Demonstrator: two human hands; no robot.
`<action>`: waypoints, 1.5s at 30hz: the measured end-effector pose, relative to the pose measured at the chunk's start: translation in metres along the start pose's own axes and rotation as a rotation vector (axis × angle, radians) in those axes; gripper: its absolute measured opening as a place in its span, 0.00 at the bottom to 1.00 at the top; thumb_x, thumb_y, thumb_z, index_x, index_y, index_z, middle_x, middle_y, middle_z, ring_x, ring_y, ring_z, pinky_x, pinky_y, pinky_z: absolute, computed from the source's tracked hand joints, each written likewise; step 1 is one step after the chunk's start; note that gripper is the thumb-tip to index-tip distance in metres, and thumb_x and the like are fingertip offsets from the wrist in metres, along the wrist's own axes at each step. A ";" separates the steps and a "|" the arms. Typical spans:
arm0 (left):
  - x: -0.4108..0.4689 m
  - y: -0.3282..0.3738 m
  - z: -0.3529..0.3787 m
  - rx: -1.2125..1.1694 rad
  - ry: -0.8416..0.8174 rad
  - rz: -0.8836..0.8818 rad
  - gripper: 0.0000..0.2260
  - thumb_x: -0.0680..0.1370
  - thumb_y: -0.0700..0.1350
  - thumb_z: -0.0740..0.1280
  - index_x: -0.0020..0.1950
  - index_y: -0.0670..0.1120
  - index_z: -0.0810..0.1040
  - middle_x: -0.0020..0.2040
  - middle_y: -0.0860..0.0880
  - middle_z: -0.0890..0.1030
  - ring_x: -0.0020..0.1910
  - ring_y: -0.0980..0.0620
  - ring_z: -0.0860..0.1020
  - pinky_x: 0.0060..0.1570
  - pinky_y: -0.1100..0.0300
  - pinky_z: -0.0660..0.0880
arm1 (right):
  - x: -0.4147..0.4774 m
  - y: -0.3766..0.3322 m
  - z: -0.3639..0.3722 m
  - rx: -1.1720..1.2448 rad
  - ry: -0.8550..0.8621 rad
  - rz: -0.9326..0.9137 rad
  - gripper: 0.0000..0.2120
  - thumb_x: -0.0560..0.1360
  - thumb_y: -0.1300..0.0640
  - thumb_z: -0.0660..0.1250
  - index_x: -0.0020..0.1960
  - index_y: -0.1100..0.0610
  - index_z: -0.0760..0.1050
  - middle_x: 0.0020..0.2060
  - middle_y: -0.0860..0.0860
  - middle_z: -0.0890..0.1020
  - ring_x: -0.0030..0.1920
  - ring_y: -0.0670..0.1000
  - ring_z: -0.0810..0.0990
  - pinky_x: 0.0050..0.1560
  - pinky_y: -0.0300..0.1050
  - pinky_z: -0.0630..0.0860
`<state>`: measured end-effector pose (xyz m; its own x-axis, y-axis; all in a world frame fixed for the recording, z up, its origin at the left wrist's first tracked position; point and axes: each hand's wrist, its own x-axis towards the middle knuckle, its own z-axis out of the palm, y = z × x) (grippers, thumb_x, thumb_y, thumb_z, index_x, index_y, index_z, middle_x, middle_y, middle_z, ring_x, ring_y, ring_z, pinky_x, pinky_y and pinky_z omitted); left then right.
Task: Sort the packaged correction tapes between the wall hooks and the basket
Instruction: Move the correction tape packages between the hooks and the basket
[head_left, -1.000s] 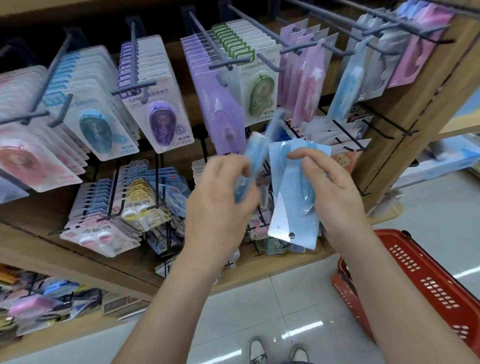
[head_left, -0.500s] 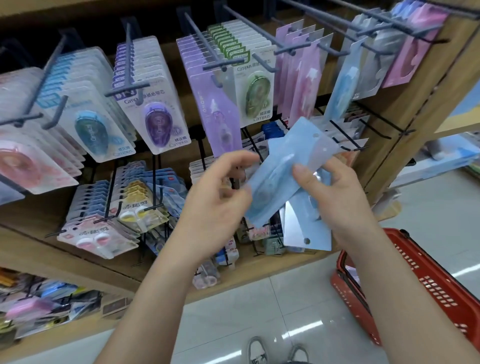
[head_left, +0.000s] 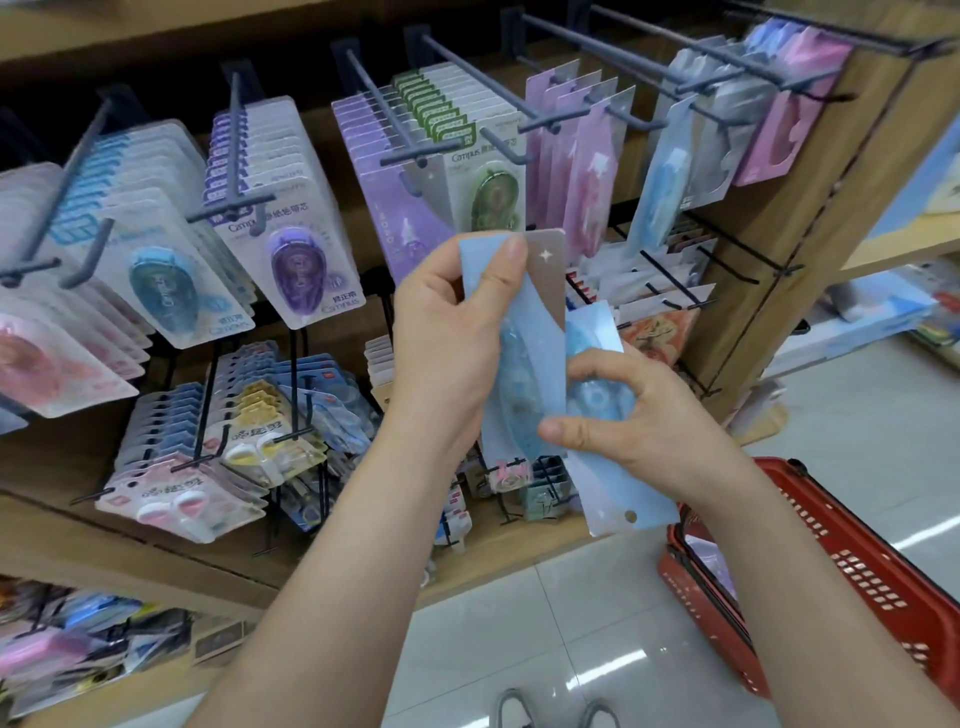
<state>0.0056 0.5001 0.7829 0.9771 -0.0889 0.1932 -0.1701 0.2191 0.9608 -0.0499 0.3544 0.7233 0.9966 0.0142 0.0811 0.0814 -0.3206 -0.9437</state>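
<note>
Blue correction tape pack (head_left: 535, 364): turned from diagonal to upright. Left hand (head_left: 441, 338): now pinches its top edge. Right hand (head_left: 639, 421): lower, gripping second pack (head_left: 618, 499), thumb on first pack's lower end.

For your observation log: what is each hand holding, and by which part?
Left hand pinches the first blue pack near its top edge. Right hand grips the second blue pack around its blister, hang hole pointing down.

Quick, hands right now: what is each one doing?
Left hand: holding a blue correction tape pack upright, thumb at its top.
Right hand: holding a second blue pack, hang hole down, thumb on the first pack.
</note>
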 end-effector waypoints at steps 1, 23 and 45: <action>0.003 -0.002 0.005 -0.018 0.010 0.001 0.06 0.81 0.40 0.66 0.44 0.45 0.79 0.33 0.53 0.80 0.33 0.55 0.77 0.36 0.59 0.76 | -0.003 0.000 -0.002 0.000 -0.021 0.009 0.15 0.62 0.41 0.76 0.46 0.45 0.82 0.51 0.45 0.81 0.57 0.42 0.77 0.58 0.38 0.71; 0.072 -0.049 0.167 -0.001 0.039 0.033 0.02 0.78 0.39 0.70 0.48 0.41 0.82 0.40 0.48 0.84 0.38 0.54 0.81 0.40 0.58 0.80 | 0.009 0.055 -0.132 0.200 0.261 0.132 0.10 0.67 0.42 0.72 0.45 0.45 0.82 0.45 0.49 0.84 0.40 0.49 0.80 0.39 0.48 0.76; 0.073 -0.059 0.213 0.165 0.396 0.101 0.05 0.82 0.38 0.62 0.53 0.42 0.77 0.41 0.49 0.81 0.39 0.52 0.79 0.41 0.56 0.77 | 0.058 0.082 -0.197 0.327 -0.237 0.104 0.12 0.67 0.41 0.71 0.45 0.47 0.83 0.44 0.44 0.85 0.40 0.46 0.83 0.37 0.42 0.78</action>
<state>0.0597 0.2741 0.7829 0.9225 0.3116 0.2279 -0.2544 0.0465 0.9660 0.0119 0.1429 0.7140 0.9718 0.2279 -0.0603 -0.0585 -0.0146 -0.9982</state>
